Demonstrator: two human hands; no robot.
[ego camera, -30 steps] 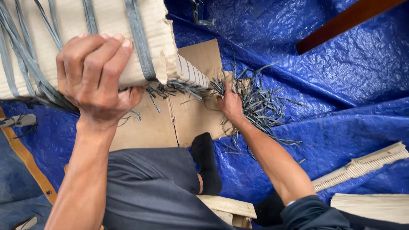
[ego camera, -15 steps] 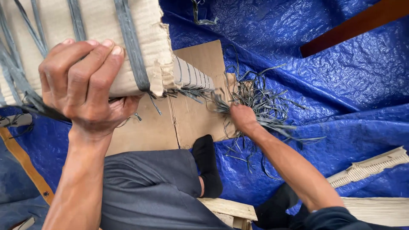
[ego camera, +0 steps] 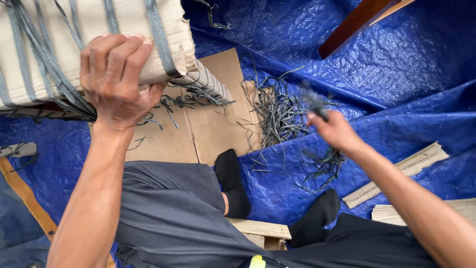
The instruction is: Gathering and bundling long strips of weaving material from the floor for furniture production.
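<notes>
The left hand [ego camera: 116, 82] grips the edge of the pale corrugated-cardboard bundle bound with grey straps [ego camera: 89, 30], held above the brown cardboard sheet [ego camera: 208, 124]. The right hand [ego camera: 334, 131] is closed on a tuft of cut grey strap strands [ego camera: 317, 101]. Loose strands could snag and scatter across the blue tarpaulin [ego camera: 396, 74], or the bundle might slip from that one-handed hold.
</notes>
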